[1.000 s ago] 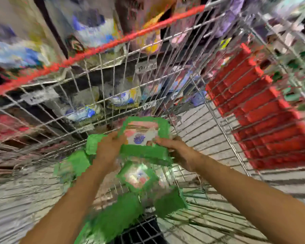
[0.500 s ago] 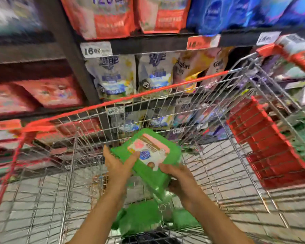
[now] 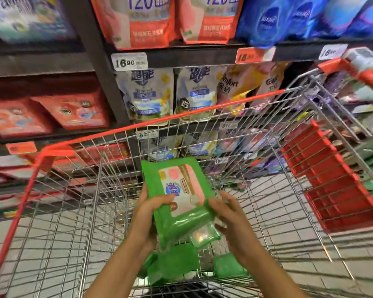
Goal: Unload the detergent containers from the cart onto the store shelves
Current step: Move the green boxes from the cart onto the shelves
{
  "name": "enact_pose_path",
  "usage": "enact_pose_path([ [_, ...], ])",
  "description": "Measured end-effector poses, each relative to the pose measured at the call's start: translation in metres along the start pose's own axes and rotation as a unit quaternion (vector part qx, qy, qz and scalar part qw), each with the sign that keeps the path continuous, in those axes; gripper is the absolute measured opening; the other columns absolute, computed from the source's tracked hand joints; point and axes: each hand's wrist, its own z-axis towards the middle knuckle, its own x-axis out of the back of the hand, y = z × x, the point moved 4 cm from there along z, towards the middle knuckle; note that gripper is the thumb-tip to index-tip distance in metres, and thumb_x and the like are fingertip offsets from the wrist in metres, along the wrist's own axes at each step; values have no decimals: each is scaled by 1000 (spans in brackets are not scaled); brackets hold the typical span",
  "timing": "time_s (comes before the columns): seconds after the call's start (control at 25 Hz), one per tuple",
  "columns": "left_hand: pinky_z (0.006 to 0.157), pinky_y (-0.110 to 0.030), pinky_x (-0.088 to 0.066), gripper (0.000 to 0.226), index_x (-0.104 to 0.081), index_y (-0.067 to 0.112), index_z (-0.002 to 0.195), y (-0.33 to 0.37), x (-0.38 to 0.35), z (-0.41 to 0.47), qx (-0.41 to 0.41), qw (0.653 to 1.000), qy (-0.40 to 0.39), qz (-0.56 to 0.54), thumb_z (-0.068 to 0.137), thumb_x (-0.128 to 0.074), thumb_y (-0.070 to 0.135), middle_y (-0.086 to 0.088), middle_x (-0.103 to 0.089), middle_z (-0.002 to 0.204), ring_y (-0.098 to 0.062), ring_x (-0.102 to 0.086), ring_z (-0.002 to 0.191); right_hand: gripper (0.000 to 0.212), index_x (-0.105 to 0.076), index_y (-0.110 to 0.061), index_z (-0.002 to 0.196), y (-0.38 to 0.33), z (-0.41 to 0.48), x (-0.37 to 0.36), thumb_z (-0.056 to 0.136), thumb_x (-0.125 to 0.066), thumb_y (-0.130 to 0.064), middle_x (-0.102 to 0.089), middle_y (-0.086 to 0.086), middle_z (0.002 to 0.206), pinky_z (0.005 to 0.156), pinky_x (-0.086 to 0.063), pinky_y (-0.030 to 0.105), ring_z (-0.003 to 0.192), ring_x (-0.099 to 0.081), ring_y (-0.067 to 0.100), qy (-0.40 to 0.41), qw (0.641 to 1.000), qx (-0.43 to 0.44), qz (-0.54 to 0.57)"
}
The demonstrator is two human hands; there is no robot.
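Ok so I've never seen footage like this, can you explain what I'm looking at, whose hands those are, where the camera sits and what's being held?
This is one view from a wide-angle camera worn on a person's head, looking forward and down, so the two bare arms reaching in from the bottom are the wearer's own. The left hand and right hand together hold a flat green plastic detergent pack with a pink label, tilted up above a silver wire shopping cart with a red rim. More green packs lie at the bottom of the cart. Behind the cart stand dark store shelves filled with orange, white and blue refill pouches, with price tags on the shelf edges. A red plastic child-seat flap hangs at the cart's right end.
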Motion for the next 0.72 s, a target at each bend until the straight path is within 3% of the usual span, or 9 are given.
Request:
enact_pose_path([
  [0.08, 59, -40, -58, 83, -52, 18, 130, 3, 3, -4, 5, 999, -27, 46, 51, -74, 4, -14, -75, 98, -30, -72, 74, 76, -49, -34, 128, -31, 6, 5, 58, -77, -39, -53, -10, 129, 83, -48, 25, 116, -56, 11, -9, 992, 87, -88],
  [0.16, 59, -39, -57, 93, -49, 23, 136, 7, 3, -8, 16, 994, -60, 93, 49, -74, 1, -15, -73, 104, -33, -71, 76, 78, -47, -39, 130, -55, 14, 1, 60, -81, -46, -49, -19, 131, 94, -42, 25, 121, -47, 1, -59, 955, 154, -247],
  [0.28, 64, -42, -57, 109, -48, 40, 137, 12, -1, -13, 34, 970, -112, 215, 41, -83, 4, -8, -66, 120, -38, -71, 90, 75, -47, -38, 130, -68, 29, -7, 65, -84, -46, -52, -24, 124, 95, -43, 22, 117, -48, -8, -168, 894, 150, -388],
  [0.36, 63, -38, -57, 108, -49, 43, 135, 13, -7, -17, 35, 950, -159, 265, 40, -84, 6, 4, -71, 114, -29, -72, 93, 62, -53, -31, 127, -61, 35, -9, 73, -82, -32, -63, -17, 117, 92, -50, 28, 109, -60, 2, -259, 880, 101, -385],
  [0.44, 63, -32, -57, 102, -49, 42, 132, 12, -11, -20, 37, 940, -187, 283, 42, -83, 5, 14, -72, 107, -19, -72, 92, 42, -61, -34, 114, -49, 34, -10, 77, -79, -21, -72, -8, 105, 79, -55, 25, 96, -69, 12, -321, 888, 58, -325],
  [0.6, 67, -26, -57, 93, -51, 41, 129, 15, -11, -20, 44, 931, -201, 303, 51, -82, 0, 13, -69, 113, -8, -70, 98, 36, -68, -39, 102, -31, 28, -8, 69, -81, -31, -74, -1, 102, 76, -56, 29, 91, -72, 20, -278, 925, 83, -245],
  [0.72, 73, -23, -56, 90, -49, 42, 133, 34, -19, -21, 23, 903, -212, 373, 56, -91, 23, 14, -57, 131, 2, -65, 104, 37, -71, -30, 99, -26, 25, -4, 64, -83, -30, -75, 4, 99, 72, -56, 29, 87, -73, 21, -221, 956, 111, -158],
])
